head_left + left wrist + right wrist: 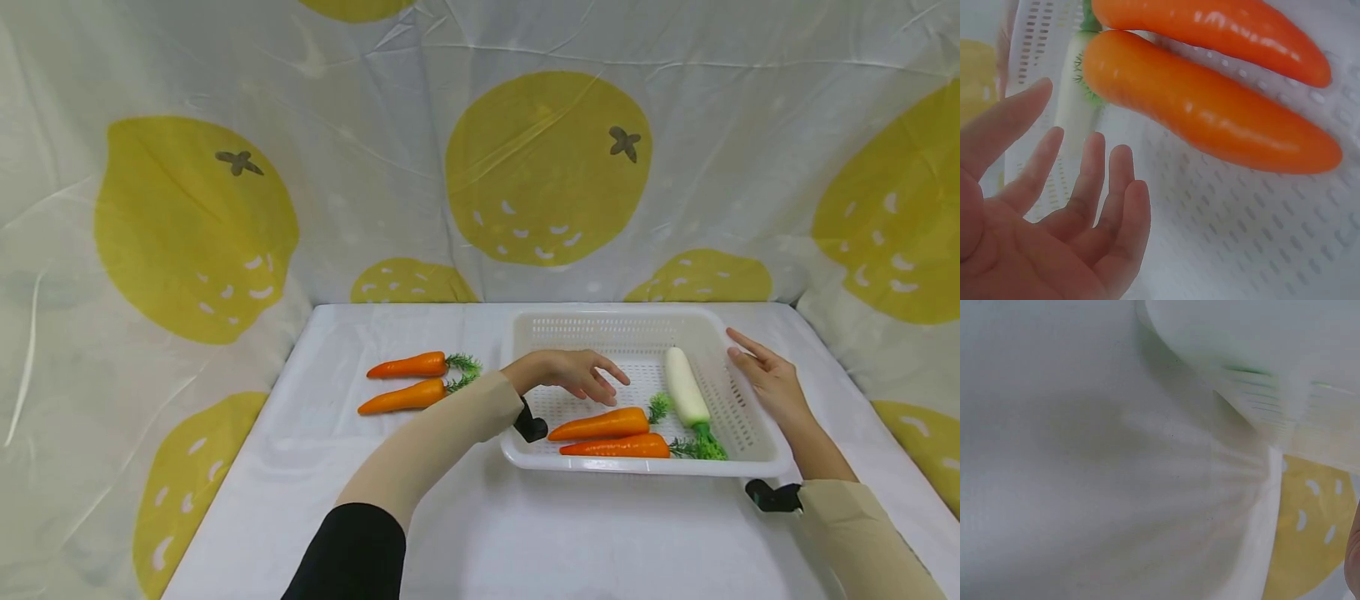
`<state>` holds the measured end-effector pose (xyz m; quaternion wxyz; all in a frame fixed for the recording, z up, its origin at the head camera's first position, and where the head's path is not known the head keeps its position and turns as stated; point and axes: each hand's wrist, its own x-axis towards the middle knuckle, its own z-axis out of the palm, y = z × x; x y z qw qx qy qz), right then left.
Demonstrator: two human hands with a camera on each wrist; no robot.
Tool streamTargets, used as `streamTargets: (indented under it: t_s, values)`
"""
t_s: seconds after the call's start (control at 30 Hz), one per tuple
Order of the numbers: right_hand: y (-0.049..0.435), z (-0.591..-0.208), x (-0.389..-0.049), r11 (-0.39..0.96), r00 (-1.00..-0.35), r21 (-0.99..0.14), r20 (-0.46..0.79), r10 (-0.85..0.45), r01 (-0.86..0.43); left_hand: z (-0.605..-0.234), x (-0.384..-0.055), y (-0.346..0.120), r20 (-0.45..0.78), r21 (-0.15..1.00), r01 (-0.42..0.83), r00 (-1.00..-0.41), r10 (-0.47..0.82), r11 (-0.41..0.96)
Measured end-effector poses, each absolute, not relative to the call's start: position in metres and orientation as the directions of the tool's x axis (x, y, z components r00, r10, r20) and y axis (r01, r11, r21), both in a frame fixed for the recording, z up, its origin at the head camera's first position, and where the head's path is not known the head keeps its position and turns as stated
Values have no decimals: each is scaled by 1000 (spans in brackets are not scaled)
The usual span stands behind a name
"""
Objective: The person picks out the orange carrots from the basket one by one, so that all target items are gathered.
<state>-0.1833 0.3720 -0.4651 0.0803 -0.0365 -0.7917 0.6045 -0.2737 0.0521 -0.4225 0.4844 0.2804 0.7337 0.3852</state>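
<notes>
My left hand (pixel 581 373) hovers over the white plastic basket (pixel 645 468), fingers loosely spread and holding nothing. Just in front of it, two orange carrots with green tops lie in the basket, an upper carrot (pixel 603 423) and a lower carrot (pixel 618 447). The left wrist view shows the bare palm and fingertips apart from the nearer carrot (pixel 1210 112). A white radish (pixel 682 383) with green leaves lies along the basket's right side. At the right rim, my right hand (pixel 776 387) touches the outside with extended index finger and thumb; its other fingers are mostly hidden.
Two more carrots, a farther carrot (pixel 408 365) and a nearer carrot (pixel 405 397), lie on the white-covered table (pixel 525 542) left of the basket. A lemon-patterned curtain (pixel 360 167) hangs behind and along both sides.
</notes>
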Motion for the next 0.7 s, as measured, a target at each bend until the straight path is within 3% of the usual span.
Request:
streamTargets:
  t_s: [0.27,0.7]
  values:
    - [371,-464,-183,276,-984,-960,85,154,-40,-432,-271,55,-552,811,0,-327,767,585]
    - [371,-465,-183,285,-984,-958,76,162,-27,-438,-270,52,-589,780,48,-280,758,624]
